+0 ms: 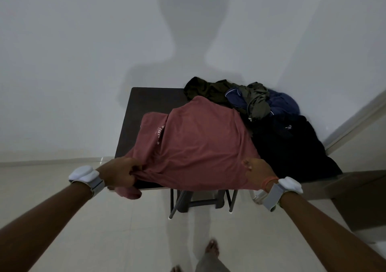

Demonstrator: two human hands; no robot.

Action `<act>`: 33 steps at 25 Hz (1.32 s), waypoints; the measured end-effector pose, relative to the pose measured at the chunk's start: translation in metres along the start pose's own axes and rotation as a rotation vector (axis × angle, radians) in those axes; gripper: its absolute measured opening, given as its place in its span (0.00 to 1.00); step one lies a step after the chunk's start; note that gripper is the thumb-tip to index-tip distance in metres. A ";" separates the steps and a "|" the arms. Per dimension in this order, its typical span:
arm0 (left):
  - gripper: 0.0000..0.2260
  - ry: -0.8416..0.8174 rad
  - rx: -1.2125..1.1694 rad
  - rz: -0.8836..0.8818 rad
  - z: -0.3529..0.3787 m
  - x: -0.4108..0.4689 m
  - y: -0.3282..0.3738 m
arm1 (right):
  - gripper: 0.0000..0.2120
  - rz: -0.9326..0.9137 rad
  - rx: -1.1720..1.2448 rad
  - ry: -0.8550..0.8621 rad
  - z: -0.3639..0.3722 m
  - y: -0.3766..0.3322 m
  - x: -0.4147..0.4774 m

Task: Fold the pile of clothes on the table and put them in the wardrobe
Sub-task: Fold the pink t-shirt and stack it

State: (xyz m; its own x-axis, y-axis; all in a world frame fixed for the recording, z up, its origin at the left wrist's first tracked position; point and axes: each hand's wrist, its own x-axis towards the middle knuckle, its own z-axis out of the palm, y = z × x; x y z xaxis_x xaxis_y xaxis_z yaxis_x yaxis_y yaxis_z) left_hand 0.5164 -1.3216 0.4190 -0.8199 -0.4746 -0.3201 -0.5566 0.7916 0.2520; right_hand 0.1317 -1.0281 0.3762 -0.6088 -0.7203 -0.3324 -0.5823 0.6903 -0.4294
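Note:
A dusty-pink T-shirt (198, 142) with white lettering lies spread over the dark table (146, 100), its near hem lifted off the front edge. My left hand (121, 173) grips the hem's left corner in a bunch. My right hand (259, 173) holds the hem's right corner, fingers under the cloth. Behind the shirt sits a pile of clothes (250, 98): olive, grey-green and blue pieces. A black garment (292, 146) lies flat at the table's right side.
The table stands against a white wall, in a corner near a door frame (355, 121) on the right. A dark stool (200, 200) sits under the table. My bare feet (212, 248) stand on the pale tiled floor.

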 end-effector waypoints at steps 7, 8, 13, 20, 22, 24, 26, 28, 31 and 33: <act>0.16 0.211 -0.434 -0.017 -0.010 0.034 0.002 | 0.13 -0.139 0.011 0.043 -0.004 -0.041 0.045; 0.18 0.231 -0.456 -0.027 -0.012 0.044 0.001 | 0.12 -0.157 0.018 0.038 -0.004 -0.044 0.055; 0.21 0.267 -0.373 -0.133 -0.023 0.100 -0.011 | 0.11 -0.193 0.016 -0.012 -0.015 -0.059 0.121; 0.13 0.236 -0.269 -0.292 -0.051 0.181 -0.006 | 0.09 -0.279 -0.016 -0.069 -0.035 -0.081 0.207; 0.15 0.252 -0.303 -0.301 -0.056 0.200 -0.011 | 0.08 -0.295 0.007 -0.098 -0.038 -0.084 0.231; 0.18 0.328 -0.298 -0.252 -0.055 0.212 -0.015 | 0.08 -0.292 0.020 -0.121 -0.039 -0.086 0.245; 0.20 0.391 -0.250 -0.256 -0.052 0.229 -0.008 | 0.08 -0.293 0.048 -0.135 -0.037 -0.088 0.257; 0.20 0.523 -0.122 -0.394 -0.045 0.249 0.000 | 0.08 -0.293 0.053 -0.164 -0.030 -0.090 0.267; 0.24 0.314 -0.100 -0.341 -0.047 0.275 -0.007 | 0.10 -0.296 0.057 -0.161 -0.024 -0.106 0.277; 0.28 0.113 -0.109 -0.309 -0.053 0.284 -0.005 | 0.18 -0.326 0.031 -0.159 -0.018 -0.125 0.281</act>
State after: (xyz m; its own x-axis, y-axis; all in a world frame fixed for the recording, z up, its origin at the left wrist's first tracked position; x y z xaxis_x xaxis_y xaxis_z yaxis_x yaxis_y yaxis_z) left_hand 0.2793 -1.4807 0.3755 -0.6167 -0.7299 -0.2948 -0.7869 0.5610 0.2569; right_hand 0.0243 -1.3154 0.3515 -0.3011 -0.9054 -0.2995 -0.7139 0.4222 -0.5586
